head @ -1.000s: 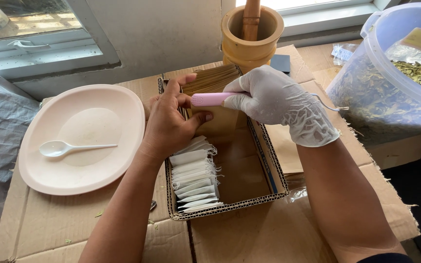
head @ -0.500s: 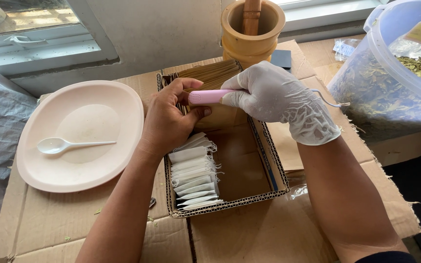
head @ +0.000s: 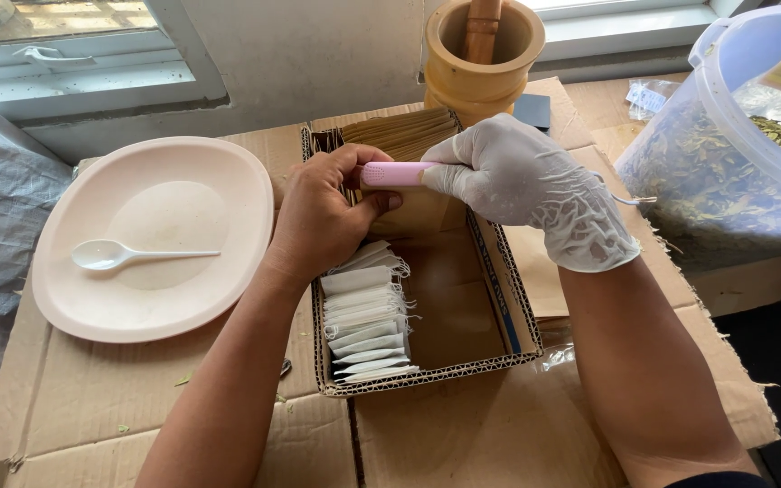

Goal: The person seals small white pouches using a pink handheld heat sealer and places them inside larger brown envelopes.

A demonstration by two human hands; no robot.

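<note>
pink tool [head: 397, 174], white glove [head: 535, 185], cream plate [head: 228, 181], white spoon [head: 128, 256]

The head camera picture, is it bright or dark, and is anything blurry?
Head view: bright daylight from the window at the top; soft shadows lie inside the cardboard box; the white spoon and gloved right hand look sharp; the window glass is washed out by glare.

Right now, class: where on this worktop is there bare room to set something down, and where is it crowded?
Free: bare cardboard sheet in front of the corrugated box, and the plate apart from its plastic spoon. Crowded: the far right, with wooden mortar and tub of dried leaves.
</note>
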